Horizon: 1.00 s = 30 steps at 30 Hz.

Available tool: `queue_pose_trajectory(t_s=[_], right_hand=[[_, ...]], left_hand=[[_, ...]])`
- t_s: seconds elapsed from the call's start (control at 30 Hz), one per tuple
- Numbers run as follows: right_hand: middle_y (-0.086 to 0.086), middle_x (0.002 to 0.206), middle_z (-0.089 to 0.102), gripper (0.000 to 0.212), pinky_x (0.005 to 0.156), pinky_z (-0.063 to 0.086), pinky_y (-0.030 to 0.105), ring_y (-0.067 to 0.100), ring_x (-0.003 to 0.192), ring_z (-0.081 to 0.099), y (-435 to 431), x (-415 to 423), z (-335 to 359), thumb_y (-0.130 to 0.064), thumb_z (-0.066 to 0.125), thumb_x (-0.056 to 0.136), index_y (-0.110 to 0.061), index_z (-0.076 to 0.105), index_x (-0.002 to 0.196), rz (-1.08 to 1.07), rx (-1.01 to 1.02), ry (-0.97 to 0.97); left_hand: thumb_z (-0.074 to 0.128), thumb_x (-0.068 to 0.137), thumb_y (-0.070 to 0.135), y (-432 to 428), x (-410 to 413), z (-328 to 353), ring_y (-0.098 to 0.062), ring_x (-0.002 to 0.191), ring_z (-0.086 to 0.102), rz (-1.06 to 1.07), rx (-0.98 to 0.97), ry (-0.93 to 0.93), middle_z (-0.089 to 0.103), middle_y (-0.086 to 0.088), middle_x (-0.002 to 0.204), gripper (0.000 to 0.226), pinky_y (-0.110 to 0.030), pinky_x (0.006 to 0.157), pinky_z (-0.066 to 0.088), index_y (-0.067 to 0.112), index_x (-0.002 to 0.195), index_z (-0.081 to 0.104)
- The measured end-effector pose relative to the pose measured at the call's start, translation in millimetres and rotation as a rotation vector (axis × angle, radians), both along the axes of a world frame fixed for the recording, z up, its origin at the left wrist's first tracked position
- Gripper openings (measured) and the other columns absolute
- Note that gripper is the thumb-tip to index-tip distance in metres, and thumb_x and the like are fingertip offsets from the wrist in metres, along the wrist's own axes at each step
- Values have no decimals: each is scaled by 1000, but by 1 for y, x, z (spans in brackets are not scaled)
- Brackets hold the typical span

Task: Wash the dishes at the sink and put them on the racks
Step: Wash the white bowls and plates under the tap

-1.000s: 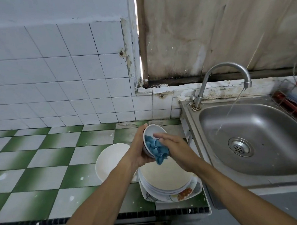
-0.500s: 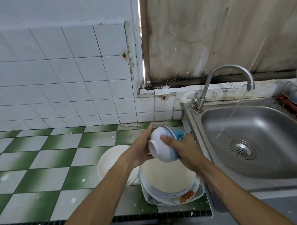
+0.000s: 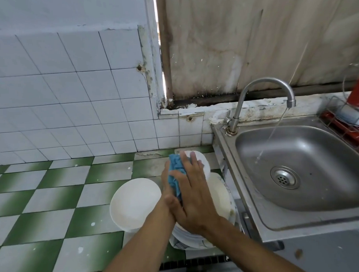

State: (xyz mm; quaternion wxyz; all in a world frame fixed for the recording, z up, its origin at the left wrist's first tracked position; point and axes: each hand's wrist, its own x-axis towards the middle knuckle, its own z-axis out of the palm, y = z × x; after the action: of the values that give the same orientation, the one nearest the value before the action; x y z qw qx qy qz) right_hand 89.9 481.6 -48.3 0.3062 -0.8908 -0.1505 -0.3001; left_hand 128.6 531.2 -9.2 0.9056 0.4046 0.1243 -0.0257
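Note:
A white bowl (image 3: pixel 203 164) is held above the counter, just left of the sink (image 3: pixel 311 194). My left hand (image 3: pixel 165 178) grips it from below and is mostly hidden. My right hand (image 3: pixel 194 194) lies over the top of the bowl, its fingers spread across the bowl's outside. Under its palm and thumb it holds a blue cloth (image 3: pixel 175 166) against the bowl. Directly beneath sits a stack of dirty plates (image 3: pixel 224 197).
A white dish (image 3: pixel 134 202) rests on the green and white tiled counter (image 3: pixel 54 201) left of the stack. The faucet (image 3: pixel 264 84) runs a thin stream into the sink. At the far right, a wire rack (image 3: pixel 345 130) holds a bowl and a red item.
The bowl has been turned over in my left hand. My right hand and the cloth came out of its inside and now lie over its outside.

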Motion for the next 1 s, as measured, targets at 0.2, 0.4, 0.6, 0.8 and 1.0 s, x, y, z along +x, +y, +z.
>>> queue_pose_trajectory(t_s=[0.2,0.4,0.6,0.8,1.0], right_hand=[[-3,133,62,34,102,46,32,11,122,57,-51,34,44,-35,44,102,-23,61,128,-61,198,289],[-16,95,70,27,80,47,16,6,92,62,-66,35,52,-10,44,105,-19,69,100,-98,907,466],[1,142,52,29,109,45,40,15,131,50,-43,9,17,-25,39,102,-27,55,127,-225,874,188],[13,159,36,35,123,16,55,34,153,19,-21,-2,8,-22,38,101,-12,61,125,-39,24,-58],[3,147,53,50,116,36,39,19,140,43,-50,34,52,-48,31,103,-23,56,138,-123,-48,283]], left_hand=[[50,104,19,19,33,6,-17,68,70,-490,545,-41,71,-2,67,26,-25,52,53,9,85,65],[60,97,38,11,32,2,-28,75,72,-487,424,237,77,-11,90,32,-40,72,57,11,108,71],[48,97,28,5,36,1,-37,91,68,-327,28,453,74,-16,107,32,-45,70,56,12,113,69],[34,106,25,0,25,11,-25,66,61,-299,58,433,63,-9,77,31,-34,57,50,4,99,57],[55,99,21,0,28,14,-27,85,73,-436,343,70,74,-13,89,20,-37,74,57,7,92,67]])
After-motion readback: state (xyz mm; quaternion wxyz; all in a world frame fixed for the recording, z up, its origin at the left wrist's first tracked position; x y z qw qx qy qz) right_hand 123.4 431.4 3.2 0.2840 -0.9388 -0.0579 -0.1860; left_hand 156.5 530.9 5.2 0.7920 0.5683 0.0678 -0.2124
